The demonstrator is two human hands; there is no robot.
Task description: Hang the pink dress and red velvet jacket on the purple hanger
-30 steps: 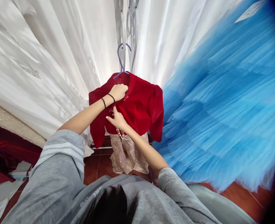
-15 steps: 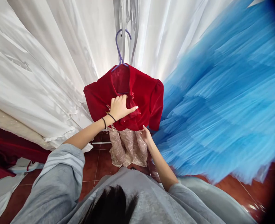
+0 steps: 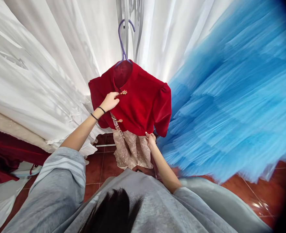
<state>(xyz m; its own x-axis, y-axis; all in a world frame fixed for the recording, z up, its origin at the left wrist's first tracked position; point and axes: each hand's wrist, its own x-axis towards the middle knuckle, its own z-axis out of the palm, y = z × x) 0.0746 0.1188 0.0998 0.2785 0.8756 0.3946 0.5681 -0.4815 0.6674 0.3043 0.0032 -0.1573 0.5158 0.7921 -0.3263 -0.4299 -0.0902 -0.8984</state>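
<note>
A short-sleeved red velvet jacket (image 3: 140,100) hangs upright on a purple clothes hanger (image 3: 122,42), its front drawn together. My left hand (image 3: 110,102) pinches the front edge just below the collar, beside a jewelled flower-shaped clasp (image 3: 124,92). Lower on the front sits a second clasp (image 3: 120,120), and strings of beads (image 3: 115,122) dangle at the side. At the bottom hem, my right hand (image 3: 151,139) has its fingers closed on the jacket. Below the hem shows a shimmering beige skirt (image 3: 133,149).
White drapes (image 3: 67,48) fall behind and to the left. A full blue tulle skirt (image 3: 230,106) fills the right. Dark red fabric (image 3: 14,142) lies at the far left. A metal stand (image 3: 126,35) holds the hanger, above a red tiled floor (image 3: 94,165).
My left hand has moved left and slightly up, and the folded-back front flap now lies flat with the clasps showing. My right hand has taken hold of the hem.
</note>
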